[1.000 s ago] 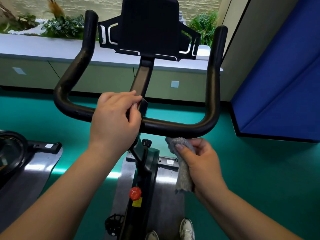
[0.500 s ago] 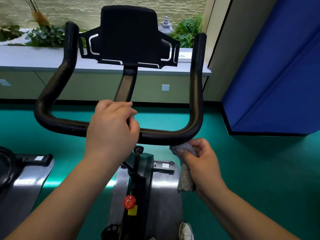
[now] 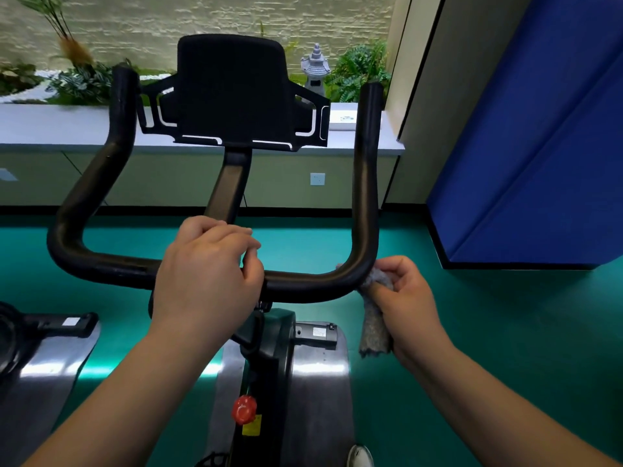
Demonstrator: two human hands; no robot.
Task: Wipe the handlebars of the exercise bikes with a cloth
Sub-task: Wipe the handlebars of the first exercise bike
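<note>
The scene is evenly and brightly lit by daylight from the window (image 3: 202, 35) behind the counter (image 3: 67, 126). Strong glare is seen on the metal covers (image 3: 317, 369) and as a pale band on the green floor (image 3: 505, 332). The tablet holder (image 3: 232, 92) is rendered almost featureless black. Straight lines are bowed toward the edges, and the plants (image 3: 77, 79) at upper left are slightly blurred.

Both forearms bare to the lower frame edge — no sleeves, cuffs, watch or bands in view. Left hand (image 3: 205, 281) and right hand (image 3: 409, 306): no gloves, no rings visible, nails short and plain. One shoe (image 3: 360, 456) at the bottom edge — white, rounded toe; the rest is cut off.
</note>
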